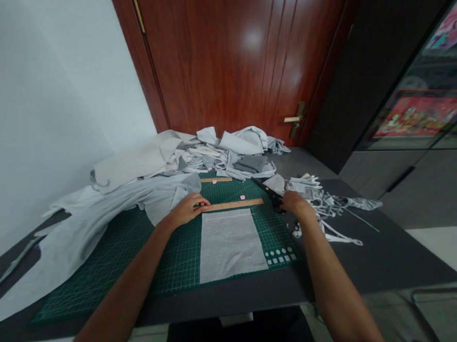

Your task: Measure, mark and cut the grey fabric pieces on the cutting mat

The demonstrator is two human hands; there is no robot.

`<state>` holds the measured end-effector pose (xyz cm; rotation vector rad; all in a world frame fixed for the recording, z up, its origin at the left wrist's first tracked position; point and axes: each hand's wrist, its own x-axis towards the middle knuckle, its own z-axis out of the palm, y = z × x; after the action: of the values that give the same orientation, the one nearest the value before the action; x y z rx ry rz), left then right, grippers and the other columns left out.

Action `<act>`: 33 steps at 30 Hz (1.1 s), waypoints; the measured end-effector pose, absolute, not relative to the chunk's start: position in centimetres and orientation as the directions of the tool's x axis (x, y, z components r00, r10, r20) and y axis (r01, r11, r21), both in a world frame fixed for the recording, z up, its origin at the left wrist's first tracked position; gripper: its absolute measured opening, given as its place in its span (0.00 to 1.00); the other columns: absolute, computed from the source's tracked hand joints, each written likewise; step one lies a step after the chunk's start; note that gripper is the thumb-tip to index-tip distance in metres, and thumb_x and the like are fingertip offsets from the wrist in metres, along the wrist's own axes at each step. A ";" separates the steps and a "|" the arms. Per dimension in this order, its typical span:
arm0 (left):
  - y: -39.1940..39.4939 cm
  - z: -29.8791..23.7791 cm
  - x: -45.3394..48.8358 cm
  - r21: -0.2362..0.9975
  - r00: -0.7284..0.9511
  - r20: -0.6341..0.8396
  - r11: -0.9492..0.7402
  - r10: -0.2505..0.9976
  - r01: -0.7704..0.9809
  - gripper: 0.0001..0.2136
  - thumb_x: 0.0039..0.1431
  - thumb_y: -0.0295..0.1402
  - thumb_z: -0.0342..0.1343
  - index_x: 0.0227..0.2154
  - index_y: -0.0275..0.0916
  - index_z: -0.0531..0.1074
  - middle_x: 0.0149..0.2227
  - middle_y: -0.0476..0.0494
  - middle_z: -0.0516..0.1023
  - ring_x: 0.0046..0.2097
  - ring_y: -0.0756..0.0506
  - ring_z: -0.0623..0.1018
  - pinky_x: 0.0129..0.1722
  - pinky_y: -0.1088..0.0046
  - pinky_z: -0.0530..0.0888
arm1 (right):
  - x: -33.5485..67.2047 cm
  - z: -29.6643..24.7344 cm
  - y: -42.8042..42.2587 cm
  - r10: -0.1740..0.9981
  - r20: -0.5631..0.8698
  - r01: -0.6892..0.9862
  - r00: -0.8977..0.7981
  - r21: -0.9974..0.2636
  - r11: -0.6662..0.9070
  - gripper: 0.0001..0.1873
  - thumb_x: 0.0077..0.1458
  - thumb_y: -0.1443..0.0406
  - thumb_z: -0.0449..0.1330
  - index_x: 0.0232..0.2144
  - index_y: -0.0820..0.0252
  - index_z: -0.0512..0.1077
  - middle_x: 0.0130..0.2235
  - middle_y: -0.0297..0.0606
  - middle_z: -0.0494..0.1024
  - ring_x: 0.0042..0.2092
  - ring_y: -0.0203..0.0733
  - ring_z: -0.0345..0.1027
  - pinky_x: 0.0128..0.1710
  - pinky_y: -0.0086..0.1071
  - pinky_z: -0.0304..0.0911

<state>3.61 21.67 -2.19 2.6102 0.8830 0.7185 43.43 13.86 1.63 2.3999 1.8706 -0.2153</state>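
My left hand (pixel 188 209) grips the left end of a wooden ruler (pixel 233 204), which lies across a green cutting mat (pixel 172 257). Just below the ruler, a rectangle of pale grey fabric (pixel 231 245) lies flat on the mat. My right hand (pixel 297 204) is closed around the handles of black scissors (pixel 269 193), whose blades point back and to the left. A large sheet of pale grey fabric (pixel 100 220) covers the mat's left side.
A heap of grey and white fabric (pixel 227 153) lies at the back of the dark table (pixel 373 260). Strips and offcuts (pixel 323 206) lie to the right of the mat. A second ruler (pixel 215 180) sits at the mat's far edge. Behind stand a wooden door (pixel 221 52) and a dark cabinet (pixel 401 78).
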 end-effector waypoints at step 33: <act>19.7 -1.2 4.7 0.387 0.644 0.233 -0.677 0.729 0.627 0.11 0.70 0.38 0.43 0.42 0.41 0.69 0.40 0.43 0.77 0.41 0.41 0.77 0.43 0.64 0.73 | 39.1 3.1 13.5 0.965 0.165 0.957 0.205 -0.243 -0.162 0.19 0.68 0.61 0.53 0.51 0.70 0.74 0.52 0.62 0.76 0.55 0.57 0.71 0.52 0.44 0.66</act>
<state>4.66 19.75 -1.19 2.5943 1.0946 0.5427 39.14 13.54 3.14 2.6490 2.1910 -0.0482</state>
